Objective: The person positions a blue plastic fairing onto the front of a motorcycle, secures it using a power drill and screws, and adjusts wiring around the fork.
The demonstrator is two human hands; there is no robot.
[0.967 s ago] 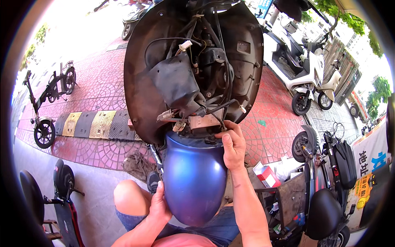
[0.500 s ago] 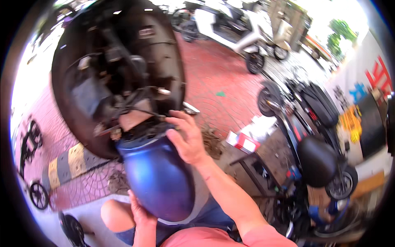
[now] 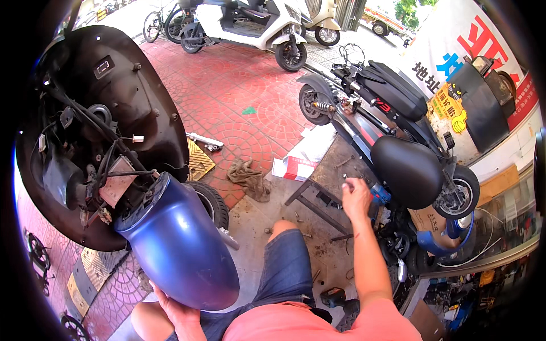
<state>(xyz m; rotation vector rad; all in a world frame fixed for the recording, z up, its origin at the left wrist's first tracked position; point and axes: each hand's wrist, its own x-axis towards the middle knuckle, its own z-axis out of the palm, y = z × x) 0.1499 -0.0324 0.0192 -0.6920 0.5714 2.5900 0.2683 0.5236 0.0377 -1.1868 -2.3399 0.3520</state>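
Note:
A glossy blue-purple scooter fender (image 3: pixel 185 244) fills the lower left, sloping down toward my lap. My left hand (image 3: pixel 175 310) grips its lower left edge, with some fingers hidden beneath. Above the fender, a dark body panel (image 3: pixel 142 108) shows its inner side, with loose black wires, connectors and a pale block (image 3: pixel 118 181). A wheel's tyre (image 3: pixel 211 204) shows behind the fender. Off to the right, my right hand (image 3: pixel 356 200) is over a low metal-framed stand, fingers drawn together. A tiny dark thing shows at its fingertips, too small to name.
The low stand (image 3: pixel 321 207) carries a red-and-white box (image 3: pixel 294 169). A black folding scooter (image 3: pixel 406 165) stands at the right. A rag (image 3: pixel 249 179) lies on the paving. Beside my leg is a cordless tool (image 3: pixel 334 298). A white scooter (image 3: pixel 250 31) is parked farther back.
My right hand has left the fender's upper edge and moved right, over the stand. The view has turned right, so everything sits farther left. My left hand stays on the fender.

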